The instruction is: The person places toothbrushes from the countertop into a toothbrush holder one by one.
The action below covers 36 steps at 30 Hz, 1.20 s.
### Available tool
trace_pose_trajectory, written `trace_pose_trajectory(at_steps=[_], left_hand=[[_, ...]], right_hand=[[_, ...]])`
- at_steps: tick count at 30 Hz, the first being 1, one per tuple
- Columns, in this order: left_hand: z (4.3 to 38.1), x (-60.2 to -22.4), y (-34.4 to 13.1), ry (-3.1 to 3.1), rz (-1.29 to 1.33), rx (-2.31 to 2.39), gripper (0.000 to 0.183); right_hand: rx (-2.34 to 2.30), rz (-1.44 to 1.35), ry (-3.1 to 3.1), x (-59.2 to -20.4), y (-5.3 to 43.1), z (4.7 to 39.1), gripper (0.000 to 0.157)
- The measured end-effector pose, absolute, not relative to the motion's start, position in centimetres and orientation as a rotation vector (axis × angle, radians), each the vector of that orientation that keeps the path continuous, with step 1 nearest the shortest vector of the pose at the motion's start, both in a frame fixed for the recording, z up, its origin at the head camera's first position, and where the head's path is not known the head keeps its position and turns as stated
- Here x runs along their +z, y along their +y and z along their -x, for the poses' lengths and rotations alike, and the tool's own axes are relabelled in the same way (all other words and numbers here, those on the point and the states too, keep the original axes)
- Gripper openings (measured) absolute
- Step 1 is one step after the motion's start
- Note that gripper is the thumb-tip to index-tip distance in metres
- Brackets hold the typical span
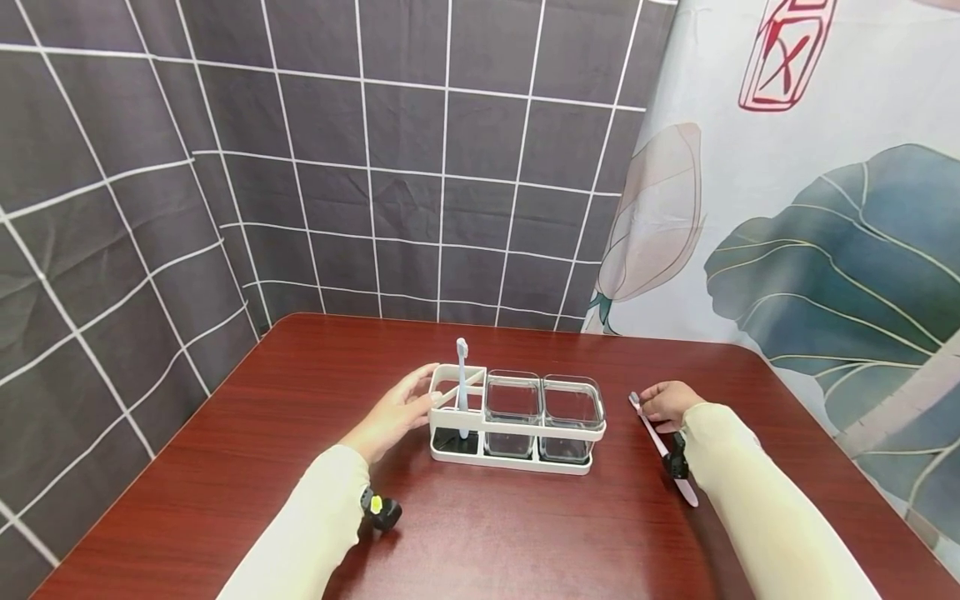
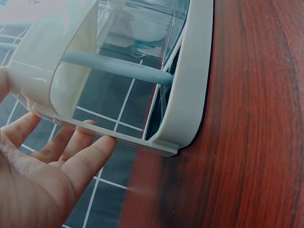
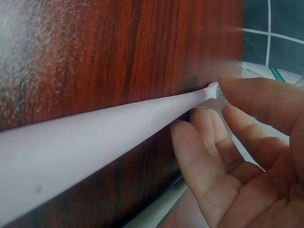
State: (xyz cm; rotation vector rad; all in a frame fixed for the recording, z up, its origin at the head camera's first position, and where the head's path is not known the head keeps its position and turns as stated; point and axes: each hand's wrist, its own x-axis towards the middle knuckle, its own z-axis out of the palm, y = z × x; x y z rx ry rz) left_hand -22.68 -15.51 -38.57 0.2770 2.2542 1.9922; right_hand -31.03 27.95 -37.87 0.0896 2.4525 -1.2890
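A white toothbrush holder (image 1: 517, 468) stands on the table, with a light blue toothbrush (image 1: 462, 383) upright in its left compartment. My left hand (image 1: 393, 412) is at the holder's left end. Its extended fingers (image 2: 90, 156) touch the side frame in the left wrist view. To the right of the holder, a pale pink toothbrush (image 1: 663, 454) lies on the table, bristle end away from me. My right hand (image 1: 670, 402) is at that end. In the right wrist view, its thumb overlaps the bristles and its other fingertips (image 3: 183, 130) lie close along the neck.
Two clear square cups (image 1: 572, 404) sit in the holder's middle and right compartments. The red-brown wooden table (image 1: 540, 533) backs onto a dark cloth with a white grid (image 1: 405, 200). A white curtain (image 1: 720, 75) with a leaf print hangs on the right.
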Motion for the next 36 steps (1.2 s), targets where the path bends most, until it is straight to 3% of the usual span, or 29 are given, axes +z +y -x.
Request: trace_pose_trajectory(at_steps=[13,36], left_hand=[[22.7,-38.55,-15.64,2.249,-0.279,1.975,0.058],[22.53,-38.31,-15.46,2.261,-0.265,1.98,0.057]], right_hand=[[-1.174,-0.124,2.567,-38.24,27.18,30.84,0.024],[-1.129,-0.114,2.581,-38.43,27.11,31.07,0.023]])
